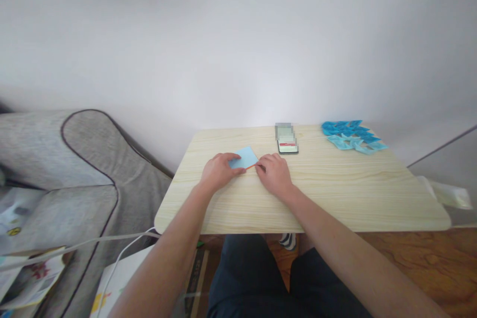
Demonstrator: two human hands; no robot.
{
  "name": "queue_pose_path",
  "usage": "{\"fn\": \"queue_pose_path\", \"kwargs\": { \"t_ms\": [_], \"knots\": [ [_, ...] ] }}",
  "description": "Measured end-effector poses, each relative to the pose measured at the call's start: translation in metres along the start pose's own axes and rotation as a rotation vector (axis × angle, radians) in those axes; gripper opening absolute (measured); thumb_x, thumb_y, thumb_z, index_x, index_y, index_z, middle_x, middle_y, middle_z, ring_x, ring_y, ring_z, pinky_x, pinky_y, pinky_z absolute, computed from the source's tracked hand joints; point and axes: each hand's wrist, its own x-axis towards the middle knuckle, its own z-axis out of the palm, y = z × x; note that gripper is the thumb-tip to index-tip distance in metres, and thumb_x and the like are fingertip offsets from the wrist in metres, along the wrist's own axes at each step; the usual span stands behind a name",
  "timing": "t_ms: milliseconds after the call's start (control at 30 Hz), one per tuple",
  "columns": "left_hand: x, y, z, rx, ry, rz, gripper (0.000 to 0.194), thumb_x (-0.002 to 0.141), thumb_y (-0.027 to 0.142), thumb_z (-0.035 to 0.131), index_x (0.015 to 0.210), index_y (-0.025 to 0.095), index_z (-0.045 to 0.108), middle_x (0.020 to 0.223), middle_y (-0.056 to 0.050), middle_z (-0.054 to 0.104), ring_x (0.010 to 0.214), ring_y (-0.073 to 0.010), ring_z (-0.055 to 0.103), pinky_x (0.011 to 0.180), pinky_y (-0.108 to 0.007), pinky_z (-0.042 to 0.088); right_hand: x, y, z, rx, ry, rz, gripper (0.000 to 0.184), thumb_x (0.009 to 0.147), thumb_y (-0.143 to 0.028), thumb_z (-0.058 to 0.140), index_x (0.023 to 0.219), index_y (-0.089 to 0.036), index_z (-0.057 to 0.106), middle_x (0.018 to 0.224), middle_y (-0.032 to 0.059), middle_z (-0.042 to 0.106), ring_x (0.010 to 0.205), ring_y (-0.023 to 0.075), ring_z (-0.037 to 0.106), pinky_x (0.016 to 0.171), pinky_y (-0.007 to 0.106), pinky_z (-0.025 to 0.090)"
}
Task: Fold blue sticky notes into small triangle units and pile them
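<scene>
Left hand (218, 171) and right hand (275, 173), fingers curled, press the blue paper (244, 158) at centre frame; its lower edge is hidden.

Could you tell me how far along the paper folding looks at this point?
Done: a pile of folded blue pieces lies at the table's far right. In hand: the left hand and right hand press a light blue sheet flat. No spare sheets show, so what remains is unclear.
</scene>
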Motion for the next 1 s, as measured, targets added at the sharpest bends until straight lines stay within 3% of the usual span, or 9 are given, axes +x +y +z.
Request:
{"fn": "queue_pose_path", "kwargs": {
  "t_ms": [333,1000],
  "knots": [
    [0.0015,0.0042,-0.0049,0.048,-0.017,-0.024,0.05,0.077,0.056,0.076,0.122,0.033,0.073,0.12,-0.003,0.076,0.108,-0.0289,0.069,0.095,-0.038,0.053,-0.0006,-0.0017,0.0009,-0.014,0.026,-0.004,0.023,0.102,-0.029,0.051,0.106,-0.025,0.074,0.112,0.0048,0.073,0.108,0.025,0.055,0.089,0.039,0.038],
    [-0.0018,0.0024,0.0006,0.019,0.036,0.056,0.04,0.082,0.053,0.074,0.114,0.031,0.075,0.123,0.0,0.075,0.115,-0.0271,0.067,0.098,-0.037,0.051,-0.0024,-0.0029,0.0038,-0.052,0.029,-0.006,0.025,0.102,-0.029,0.052,0.11,-0.028,0.075,0.116,0.0058,0.071,0.11,0.0257,0.052,0.089,0.039,0.038]
  ]
}}
